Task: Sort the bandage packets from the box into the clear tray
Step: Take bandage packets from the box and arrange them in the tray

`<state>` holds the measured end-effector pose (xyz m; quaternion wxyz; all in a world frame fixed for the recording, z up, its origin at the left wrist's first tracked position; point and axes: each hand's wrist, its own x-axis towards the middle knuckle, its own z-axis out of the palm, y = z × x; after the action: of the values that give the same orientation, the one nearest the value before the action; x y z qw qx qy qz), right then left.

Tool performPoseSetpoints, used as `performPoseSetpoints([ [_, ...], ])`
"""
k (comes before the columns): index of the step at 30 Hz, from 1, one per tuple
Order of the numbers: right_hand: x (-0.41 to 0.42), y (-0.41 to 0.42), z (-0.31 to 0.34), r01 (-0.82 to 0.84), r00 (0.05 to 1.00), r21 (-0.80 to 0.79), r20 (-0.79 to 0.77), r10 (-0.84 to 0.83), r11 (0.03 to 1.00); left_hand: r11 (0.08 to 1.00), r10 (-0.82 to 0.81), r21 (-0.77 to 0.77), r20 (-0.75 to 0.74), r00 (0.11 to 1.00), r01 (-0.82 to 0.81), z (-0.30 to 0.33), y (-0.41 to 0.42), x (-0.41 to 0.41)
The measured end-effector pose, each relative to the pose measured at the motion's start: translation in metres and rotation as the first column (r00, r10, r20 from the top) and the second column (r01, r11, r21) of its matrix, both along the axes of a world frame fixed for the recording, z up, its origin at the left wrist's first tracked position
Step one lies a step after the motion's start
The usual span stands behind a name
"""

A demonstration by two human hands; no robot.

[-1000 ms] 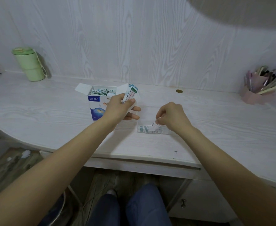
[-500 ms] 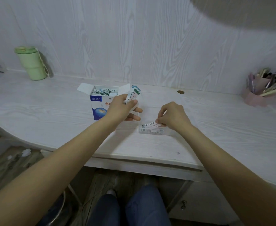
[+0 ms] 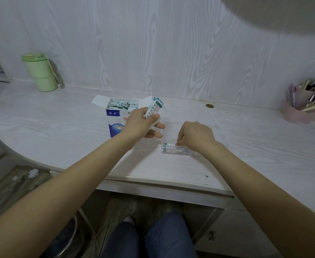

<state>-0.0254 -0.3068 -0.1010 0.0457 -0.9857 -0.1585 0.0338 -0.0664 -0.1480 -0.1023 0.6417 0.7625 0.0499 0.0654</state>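
White wood-grain panelling backs a pale, curved desk (image 3: pixel 41 131), seen from above by the person seated at it.

At far left, near the wall, stands a green lidded cup (image 3: pixel 39 72), well apart from the work.

Left of centre stands an open cardboard box (image 3: pixel 113 118), flaps spread, with bandage packets (image 3: pixel 122 105) packed upright inside.

Directly in front of the box, the left hand (image 3: pixel 143 123) grips a small bundle of packets (image 3: pixel 154 108) between thumb and curled fingers. The bundle points up and away, tilted slightly right, above the desk.

Right of that hand and nearer the person, a small clear tray (image 3: pixel 173 150) lies on the desk, its long side running left to right. A few packets lie flat in it, along its length.

The right hand (image 3: pixel 195 135) hovers over the tray's right half, fingers curled down and pinching at a packet (image 3: pixel 169 145) lying in the tray; the fingertips themselves are hidden behind the knuckles.

The tray lies down and to the right of the left hand's bundle, so the right hand is nearer to it. Judging from this, the next packet must travel that short way and turn from upright to flat, lengthwise.

Nothing stands between the two hands. Further right, a small brass-coloured disc (image 3: pixel 209 105) sits in the desktop near the wall, and at far right a pink holder of pens (image 3: pixel 301 107), both out of the way.
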Motion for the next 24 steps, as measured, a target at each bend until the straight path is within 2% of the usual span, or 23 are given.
performPoseSetpoints([
  [8, 0.002, 0.005, 0.001, -0.05, 0.995, 0.099, -0.077, 0.058, 0.994, 1.0, -0.02, 0.019, 0.009, 1.0, 0.02, 0.001, 0.0, 0.001],
  [12, 0.004, -0.008, 0.009, 0.013, 0.997, 0.158, -0.083, 0.0, 0.987, 0.993, -0.06, 0.103, 0.004, 0.998, 0.059, 0.0, -0.001, 0.001],
  [16, 0.004, -0.022, 0.017, 0.088, 0.993, 0.047, -0.083, -0.084, 0.995, 0.966, -0.128, 0.224, -0.013, 0.992, 0.127, 0.0, -0.007, 0.002],
  [24, 0.005, -0.012, 0.013, 0.128, 0.969, -0.031, -0.207, -0.132, 0.991, 0.964, -0.169, 0.207, -0.01, 0.986, 0.167, 0.002, -0.014, -0.001],
])
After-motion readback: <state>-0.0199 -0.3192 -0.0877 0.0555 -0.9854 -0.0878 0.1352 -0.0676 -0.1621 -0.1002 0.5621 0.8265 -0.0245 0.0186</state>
